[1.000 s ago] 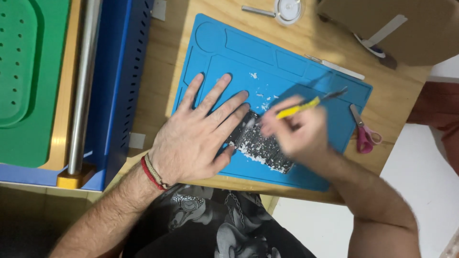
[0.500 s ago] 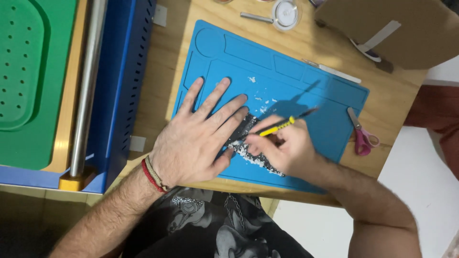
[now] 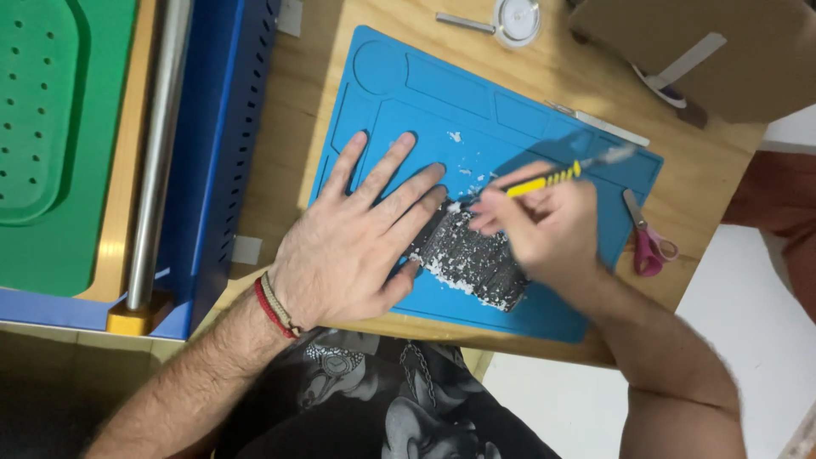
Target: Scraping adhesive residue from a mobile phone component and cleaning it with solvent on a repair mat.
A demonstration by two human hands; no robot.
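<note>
1. Hands first: the left hand [image 3: 353, 246] lies flat with fingers spread, pressing down one end of a dark flat device [image 3: 469, 259]; nothing is gripped in it.
2. The right hand [image 3: 544, 228] is closed around a yellow-handled tool [image 3: 544, 180], whose working end meets the device's upper edge; the hand is blurred.
3. The device rests on the near part of the blue work mat [image 3: 399, 102], just inside its front edge. Much of its face is crazed and covered in white chips, so a good deal appears lifted, though plenty clings on.
4. White flakes [image 3: 463, 166] lie scattered on the mat beyond the fingers.
5. Farther out on the wooden table [image 3: 323, 93]: pink-handled scissors [image 3: 646, 242], a thin metal blade [image 3: 599, 123], a round tin [image 3: 518, 17], cardboard [image 3: 714, 51]. None crowd the hands.
</note>
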